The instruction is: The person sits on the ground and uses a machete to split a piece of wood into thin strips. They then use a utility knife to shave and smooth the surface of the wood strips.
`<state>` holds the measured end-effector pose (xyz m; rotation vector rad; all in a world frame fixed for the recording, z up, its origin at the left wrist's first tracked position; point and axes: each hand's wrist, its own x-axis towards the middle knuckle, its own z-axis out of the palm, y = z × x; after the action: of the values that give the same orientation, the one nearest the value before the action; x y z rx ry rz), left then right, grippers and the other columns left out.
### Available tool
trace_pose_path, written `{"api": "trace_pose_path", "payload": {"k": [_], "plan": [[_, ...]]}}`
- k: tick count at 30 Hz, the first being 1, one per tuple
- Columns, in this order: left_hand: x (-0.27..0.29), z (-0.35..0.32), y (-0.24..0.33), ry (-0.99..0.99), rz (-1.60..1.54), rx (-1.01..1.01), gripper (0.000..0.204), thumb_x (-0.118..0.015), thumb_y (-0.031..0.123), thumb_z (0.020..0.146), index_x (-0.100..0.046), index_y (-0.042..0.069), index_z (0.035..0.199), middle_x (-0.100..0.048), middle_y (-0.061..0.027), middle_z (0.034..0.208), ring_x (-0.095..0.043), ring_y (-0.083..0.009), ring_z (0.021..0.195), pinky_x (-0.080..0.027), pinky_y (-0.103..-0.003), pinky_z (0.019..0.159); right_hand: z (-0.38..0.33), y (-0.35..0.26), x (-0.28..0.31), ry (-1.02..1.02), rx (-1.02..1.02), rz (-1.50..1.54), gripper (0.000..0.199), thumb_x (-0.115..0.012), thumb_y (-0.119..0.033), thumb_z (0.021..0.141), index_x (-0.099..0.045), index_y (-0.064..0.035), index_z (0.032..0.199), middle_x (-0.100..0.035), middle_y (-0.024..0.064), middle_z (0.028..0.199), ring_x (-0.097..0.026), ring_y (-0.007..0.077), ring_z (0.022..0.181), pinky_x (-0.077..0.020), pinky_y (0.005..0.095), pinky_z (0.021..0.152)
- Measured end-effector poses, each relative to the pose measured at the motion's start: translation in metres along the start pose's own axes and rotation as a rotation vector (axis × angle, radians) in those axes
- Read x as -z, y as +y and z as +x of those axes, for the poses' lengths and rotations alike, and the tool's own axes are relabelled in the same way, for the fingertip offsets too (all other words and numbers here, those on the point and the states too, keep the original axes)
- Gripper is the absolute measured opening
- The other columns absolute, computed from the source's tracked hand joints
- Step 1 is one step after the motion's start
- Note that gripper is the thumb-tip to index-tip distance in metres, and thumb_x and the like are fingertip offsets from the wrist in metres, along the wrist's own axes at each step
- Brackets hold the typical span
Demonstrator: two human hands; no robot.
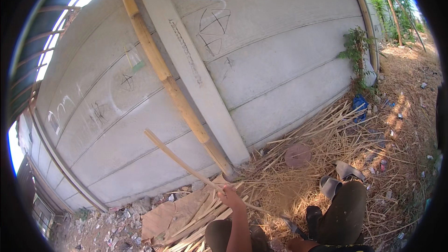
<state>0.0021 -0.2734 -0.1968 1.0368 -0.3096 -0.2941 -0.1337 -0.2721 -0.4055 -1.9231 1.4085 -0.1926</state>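
Note:
My left hand [229, 197] is closed around a long split bamboo strip [175, 157]. The strip's far end rises up and left in front of the wall, and its near end runs down to the right between my knees. At the lower edge my right hand [297, 244] shows only in part, seemingly closed on the handle of a knife. The dark knife blade [293, 227] points up and left, close to the strip's near end; whether they touch I cannot tell. Beneath my left hand lies a bundle of pale bamboo strips [205, 227] beside a brown board [161, 219].
A grey concrete panel wall [289, 65] stands ahead, with a bamboo pole [163, 72] leaning on it. More strips [322, 123] and shavings cover the ground. A round reddish disc [297, 155], grey sandals [349, 171] and a blue plastic bag [360, 107] lie to the right.

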Motion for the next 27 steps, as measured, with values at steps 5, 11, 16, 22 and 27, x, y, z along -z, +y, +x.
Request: {"api": "trace_pose_path", "payload": {"k": [5, 11, 16, 22, 27], "plan": [[0.010, -0.001, -0.052, 0.251, -0.010, 0.133, 0.031, -0.062, 0.027, 0.104, -0.056, -0.001, 0.118, -0.056, -0.0041, 0.085, -0.052, -0.0145, 0.071, -0.044, -0.032, 0.062, 0.009, 0.008, 0.007, 0.027, -0.039, -0.024, 0.036, -0.074, -0.030, 0.088, -0.077, -0.0018, 0.111, -0.077, 0.0171, 0.104, -0.075, 0.0305, 0.094, -0.0577, 0.0505, 0.073], [0.004, -0.005, -0.043, 0.238, 0.033, 0.141, 0.040, -0.063, 0.037, 0.105, -0.060, -0.003, 0.107, -0.057, -0.0052, 0.080, -0.053, -0.0172, 0.065, -0.041, -0.034, 0.057, 0.011, 0.013, 0.011, 0.063, -0.069, -0.014, 0.038, -0.075, -0.031, 0.089, -0.076, -0.0006, 0.111, -0.076, 0.0169, 0.102, -0.075, 0.0300, 0.091, -0.0566, 0.0508, 0.071], [0.009, 0.014, -0.049, 0.201, -0.042, 0.166, 0.043, -0.064, 0.043, 0.105, -0.060, 0.000, 0.101, -0.056, -0.0026, 0.079, -0.053, -0.0157, 0.068, -0.044, -0.032, 0.063, 0.012, 0.011, 0.002, 0.096, -0.066, -0.002, 0.039, -0.075, -0.032, 0.089, -0.076, 0.0003, 0.111, -0.076, 0.0167, 0.100, -0.074, 0.0295, 0.088, -0.0557, 0.0510, 0.069], [0.009, -0.014, 0.017, 0.060, -0.137, 0.136, 0.039, -0.062, 0.040, 0.107, -0.053, 0.010, 0.084, -0.051, 0.0011, 0.075, -0.050, -0.0115, 0.068, -0.045, -0.030, 0.066, 0.014, 0.052, -0.030, 0.082, -0.168, 0.032, 0.041, -0.076, -0.033, 0.089, -0.075, 0.0014, 0.111, -0.076, 0.0165, 0.098, -0.074, 0.0290, 0.086, -0.0546, 0.0513, 0.067], [-0.031, -0.015, 0.030, 0.000, -0.244, 0.170, 0.042, -0.062, 0.041, 0.108, -0.055, 0.009, 0.082, -0.051, 0.0009, 0.075, -0.049, -0.0125, 0.069, -0.043, -0.030, 0.069, 0.030, 0.117, -0.043, 0.143, -0.330, 0.274, 0.043, -0.076, -0.034, 0.089, -0.075, 0.0024, 0.111, -0.075, 0.0163, 0.096, -0.074, 0.0285, 0.083, -0.0537, 0.0515, 0.065]]}}
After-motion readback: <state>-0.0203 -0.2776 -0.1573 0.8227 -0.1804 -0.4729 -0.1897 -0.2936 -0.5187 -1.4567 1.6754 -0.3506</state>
